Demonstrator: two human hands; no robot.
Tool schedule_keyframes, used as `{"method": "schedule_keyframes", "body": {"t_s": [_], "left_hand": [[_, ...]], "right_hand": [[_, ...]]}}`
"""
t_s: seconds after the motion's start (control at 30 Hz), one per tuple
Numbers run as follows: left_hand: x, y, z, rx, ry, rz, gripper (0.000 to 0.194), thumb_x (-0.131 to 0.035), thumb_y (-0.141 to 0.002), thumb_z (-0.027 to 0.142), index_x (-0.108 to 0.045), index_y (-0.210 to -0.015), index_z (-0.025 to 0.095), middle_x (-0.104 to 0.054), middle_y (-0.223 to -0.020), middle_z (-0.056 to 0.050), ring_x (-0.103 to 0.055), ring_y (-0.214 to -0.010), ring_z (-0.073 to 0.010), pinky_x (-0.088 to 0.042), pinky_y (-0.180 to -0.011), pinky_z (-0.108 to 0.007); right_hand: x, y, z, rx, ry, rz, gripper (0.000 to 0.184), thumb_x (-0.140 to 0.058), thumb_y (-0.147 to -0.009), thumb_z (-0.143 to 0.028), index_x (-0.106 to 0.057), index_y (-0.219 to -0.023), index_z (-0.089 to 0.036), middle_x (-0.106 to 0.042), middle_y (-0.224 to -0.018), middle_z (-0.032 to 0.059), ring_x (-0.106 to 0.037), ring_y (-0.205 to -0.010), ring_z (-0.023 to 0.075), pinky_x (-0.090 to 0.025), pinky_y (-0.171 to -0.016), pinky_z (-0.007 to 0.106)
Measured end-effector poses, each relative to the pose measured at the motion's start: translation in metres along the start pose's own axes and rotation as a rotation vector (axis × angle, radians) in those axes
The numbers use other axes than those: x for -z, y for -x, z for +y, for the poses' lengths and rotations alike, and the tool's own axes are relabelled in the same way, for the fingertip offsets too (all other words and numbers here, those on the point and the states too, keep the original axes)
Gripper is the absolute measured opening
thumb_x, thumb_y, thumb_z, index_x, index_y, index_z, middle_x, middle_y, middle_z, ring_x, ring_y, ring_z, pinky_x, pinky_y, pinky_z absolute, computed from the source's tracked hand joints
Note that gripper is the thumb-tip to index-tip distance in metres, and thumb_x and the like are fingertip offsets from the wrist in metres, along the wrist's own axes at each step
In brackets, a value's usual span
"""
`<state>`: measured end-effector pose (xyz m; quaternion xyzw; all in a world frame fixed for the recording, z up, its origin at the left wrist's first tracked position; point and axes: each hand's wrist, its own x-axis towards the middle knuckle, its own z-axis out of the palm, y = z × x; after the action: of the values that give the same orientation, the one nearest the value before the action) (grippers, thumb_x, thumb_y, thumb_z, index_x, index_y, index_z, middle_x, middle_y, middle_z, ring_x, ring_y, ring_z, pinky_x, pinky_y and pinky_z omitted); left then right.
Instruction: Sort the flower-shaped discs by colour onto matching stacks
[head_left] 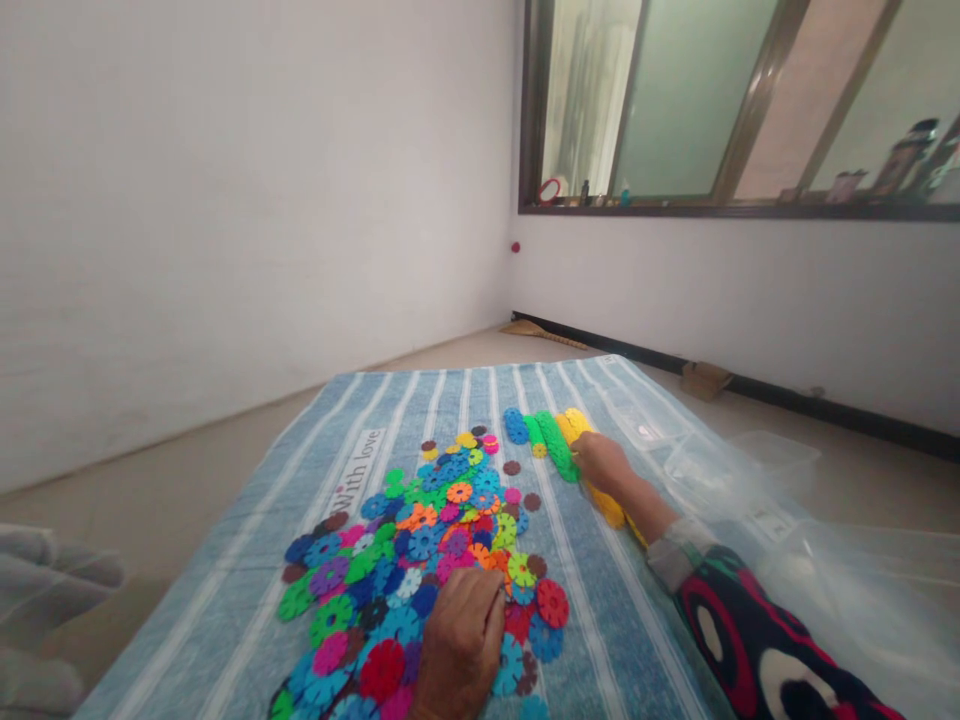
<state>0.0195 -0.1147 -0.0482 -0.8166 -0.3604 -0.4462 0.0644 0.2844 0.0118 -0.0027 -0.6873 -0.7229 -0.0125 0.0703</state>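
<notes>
A loose pile of colourful plastic snowflake discs (424, 540) lies on the striped cloth (247, 560). My left hand (461, 635) rests on the near side of this pile, its fingers curled together; whatever is between the fingertips is hidden. To the right of the pile, discs are lined up in overlapping rows: blue discs (516, 426), green discs (556, 448) and yellow discs (574, 422). My right hand (604, 465) is closed over the middle of the yellow row, with yellow showing at its fingertips and on both sides of it.
Clear plastic containers (712, 470) stand along the cloth's right edge. Printed lettering (356, 470) marks the cloth at left. Beyond are white walls (262, 180), a window (697, 100) with bottles on its sill, and a cardboard piece (705, 380) on the floor.
</notes>
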Motion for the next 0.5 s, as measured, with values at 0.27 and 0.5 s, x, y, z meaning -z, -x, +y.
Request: {"method": "schedule_keyframes", "body": {"t_s": [0.27, 0.5], "left_hand": [[-0.002, 0.003, -0.002, 0.010, 0.009, -0.021, 0.013, -0.046, -0.090, 0.013, -0.057, -0.091, 0.019, -0.064, -0.075, -0.003, -0.060, -0.069, -0.0156, -0.050, -0.065, -0.027], [-0.001, 0.005, -0.002, 0.036, -0.011, -0.047, 0.015, -0.044, -0.091, 0.014, -0.058, -0.089, 0.019, -0.063, -0.073, -0.003, -0.059, -0.067, -0.0153, -0.049, -0.063, -0.027]], "right_hand": [[-0.010, -0.018, -0.035, 0.087, 0.062, 0.073, 0.023, -0.053, -0.089, -0.035, -0.068, -0.094, -0.018, -0.063, -0.107, 0.0109, -0.053, -0.105, 0.0241, -0.038, -0.087, 0.032], [-0.031, -0.031, -0.045, 0.044, 0.080, 0.120, 0.026, -0.055, -0.087, -0.039, -0.067, -0.093, -0.017, -0.060, -0.111, 0.0151, -0.047, -0.110, 0.0301, -0.036, -0.090, 0.041]]}}
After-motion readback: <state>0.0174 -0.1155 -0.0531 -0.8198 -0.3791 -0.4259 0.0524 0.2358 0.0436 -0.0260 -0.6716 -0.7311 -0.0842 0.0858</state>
